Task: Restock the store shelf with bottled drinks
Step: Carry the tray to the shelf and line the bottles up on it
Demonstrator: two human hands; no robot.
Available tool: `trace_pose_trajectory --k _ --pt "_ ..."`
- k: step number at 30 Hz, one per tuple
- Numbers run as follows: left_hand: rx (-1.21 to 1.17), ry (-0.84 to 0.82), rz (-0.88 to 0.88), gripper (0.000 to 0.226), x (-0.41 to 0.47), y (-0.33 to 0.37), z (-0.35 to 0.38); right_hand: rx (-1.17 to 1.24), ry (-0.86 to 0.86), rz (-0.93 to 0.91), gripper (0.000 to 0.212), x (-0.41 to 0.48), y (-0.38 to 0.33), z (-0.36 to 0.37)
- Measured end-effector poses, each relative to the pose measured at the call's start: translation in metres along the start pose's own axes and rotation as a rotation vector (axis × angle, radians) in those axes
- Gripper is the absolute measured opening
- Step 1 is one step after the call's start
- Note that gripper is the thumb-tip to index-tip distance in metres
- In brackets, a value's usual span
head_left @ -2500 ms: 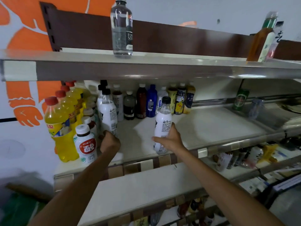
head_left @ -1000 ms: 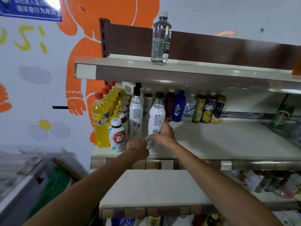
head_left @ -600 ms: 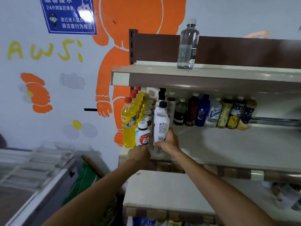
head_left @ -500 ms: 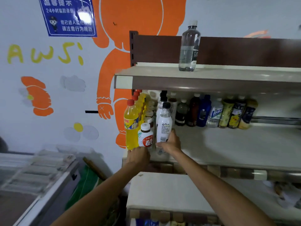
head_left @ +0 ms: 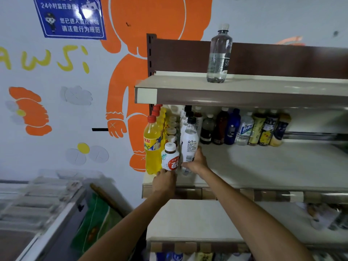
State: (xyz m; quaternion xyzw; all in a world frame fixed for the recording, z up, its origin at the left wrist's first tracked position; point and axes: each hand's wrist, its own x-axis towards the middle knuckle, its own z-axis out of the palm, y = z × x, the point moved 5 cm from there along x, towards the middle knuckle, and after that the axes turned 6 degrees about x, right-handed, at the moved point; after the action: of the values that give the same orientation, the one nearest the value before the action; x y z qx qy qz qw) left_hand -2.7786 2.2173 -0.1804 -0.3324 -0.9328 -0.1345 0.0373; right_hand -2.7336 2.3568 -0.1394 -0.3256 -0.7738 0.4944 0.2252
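My right hand (head_left: pixel 195 162) grips a white bottle with a black cap (head_left: pixel 189 142) standing at the front left of the middle shelf (head_left: pixel 263 166). To its left stands a short white bottle with a red label (head_left: pixel 170 157). My left hand (head_left: pixel 164 180) sits at that bottle's base with curled fingers; whether it holds the bottle is hidden. A row of yellow bottles with red caps (head_left: pixel 152 146) fills the shelf's left end. Several mixed bottles (head_left: pixel 244 129) line the back of the shelf.
A clear water bottle (head_left: pixel 219 55) stands alone on the top shelf (head_left: pixel 244 87). A lower shelf (head_left: pixel 188 219) juts out beneath my arms, with more bottles below it. A chest freezer (head_left: pixel 37 204) sits at the lower left against the painted wall.
My right hand has carried the white black-capped bottle leftward along the shelf, up against the other white bottles. My left hand shifted over to the short red-label bottle. My view swung left.
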Motion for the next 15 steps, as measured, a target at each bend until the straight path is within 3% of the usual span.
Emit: trace_pose_trajectory --k 7,15 --pt "-0.069 0.068 -0.074 0.031 -0.01 0.009 0.0 -0.066 0.044 0.004 0.075 -0.01 -0.003 0.003" --pt "-0.05 0.057 -0.164 0.033 -0.012 0.018 0.004 -0.224 -0.069 0.105 0.105 -0.022 0.014 -0.01"
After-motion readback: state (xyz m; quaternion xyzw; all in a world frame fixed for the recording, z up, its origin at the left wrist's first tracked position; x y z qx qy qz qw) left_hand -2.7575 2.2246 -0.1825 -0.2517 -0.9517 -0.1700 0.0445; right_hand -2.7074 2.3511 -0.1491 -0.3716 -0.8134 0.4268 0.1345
